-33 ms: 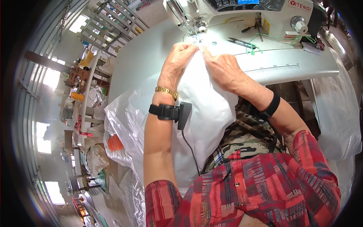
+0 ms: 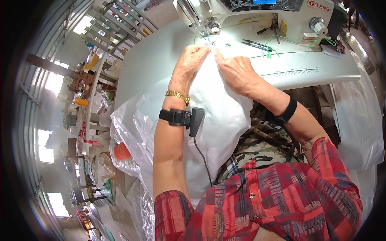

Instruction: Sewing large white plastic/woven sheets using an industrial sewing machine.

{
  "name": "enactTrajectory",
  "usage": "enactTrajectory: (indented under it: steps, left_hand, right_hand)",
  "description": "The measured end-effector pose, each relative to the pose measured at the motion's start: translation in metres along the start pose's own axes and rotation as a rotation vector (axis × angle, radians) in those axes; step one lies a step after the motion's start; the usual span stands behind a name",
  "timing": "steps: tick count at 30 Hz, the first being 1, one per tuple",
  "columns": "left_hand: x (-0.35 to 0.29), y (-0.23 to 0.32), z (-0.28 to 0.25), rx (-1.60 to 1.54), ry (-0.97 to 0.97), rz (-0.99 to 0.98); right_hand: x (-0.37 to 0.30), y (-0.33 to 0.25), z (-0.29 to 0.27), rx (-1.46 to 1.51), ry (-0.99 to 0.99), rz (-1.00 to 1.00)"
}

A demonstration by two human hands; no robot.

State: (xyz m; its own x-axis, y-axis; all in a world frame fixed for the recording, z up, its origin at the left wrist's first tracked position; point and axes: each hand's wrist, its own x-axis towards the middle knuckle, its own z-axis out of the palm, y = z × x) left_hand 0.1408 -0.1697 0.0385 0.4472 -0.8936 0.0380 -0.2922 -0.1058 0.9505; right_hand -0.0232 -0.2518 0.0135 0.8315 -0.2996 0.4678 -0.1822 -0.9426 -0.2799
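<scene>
- Far left: a bright window (image 2: pixel 46 146), then an orange spool-shaped thing (image 2: pixel 81 102) in the clutter, with a slatted metal rack (image 2: pixel 128 24) further up.
- Next, crinkly clear plastic (image 2: pixel 134 126) spilling down the table's near side, with an orange-red patch (image 2: pixel 122 151) showing at its edge.
- Left hand (image 2: pixel 189 62): fingertips pinched on the top of the white sheet, gold bracelet (image 2: pixel 177 95) on the wrist, black strap with a boxy gadget (image 2: pixel 196 121) lower down the forearm.
- The white sheet (image 2: pixel 219 108) itself — top end just short of the needle area (image 2: pixel 212 32), between the hands, the rest draping down toward the person's lap.
- Right hand (image 2: pixel 239 72): index finger stretched onto the sheet, other fingers curled. Can't tell if it's actually gripping. Fingertips of both hands are nearly together.
- Right of that, dark snips (image 2: pixel 254 45) with green thread (image 2: pixel 268 51) on the machine bed, in front of the sewing machine (image 2: pixel 297 22) — round knob (image 2: pixel 319 27) at its right end.
- Far right: more translucent plastic (image 2: pixel 358 120) hanging off the table.
</scene>
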Motion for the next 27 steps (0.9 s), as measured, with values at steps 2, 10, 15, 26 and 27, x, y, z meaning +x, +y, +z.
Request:
enactTrajectory:
  steps: [2, 10, 15, 26, 27]
  left_hand:
    - [0.008, -0.012, -0.002, 0.078, 0.070, -0.054]
    - [0.027, -0.033, 0.005, 0.236, -0.007, -0.049]
    - [0.039, -0.032, 0.008, 0.481, 0.019, -0.017]
    - [0.030, -0.029, 0.020, 0.731, 0.315, 0.113]
    - [0.022, -0.026, 0.023, 0.868, 0.437, 0.309]
  right_hand:
    - [0.008, 0.005, 0.008, -0.054, -0.007, -0.043]
    - [0.018, 0.012, 0.026, -0.153, -0.179, 0.034]
    - [0.035, 0.045, 0.016, 0.210, -0.127, 0.061]
    - [0.031, 0.069, 0.045, 0.055, 0.038, -0.356]
    - [0.031, 0.069, 0.046, 0.044, 0.004, -0.334]
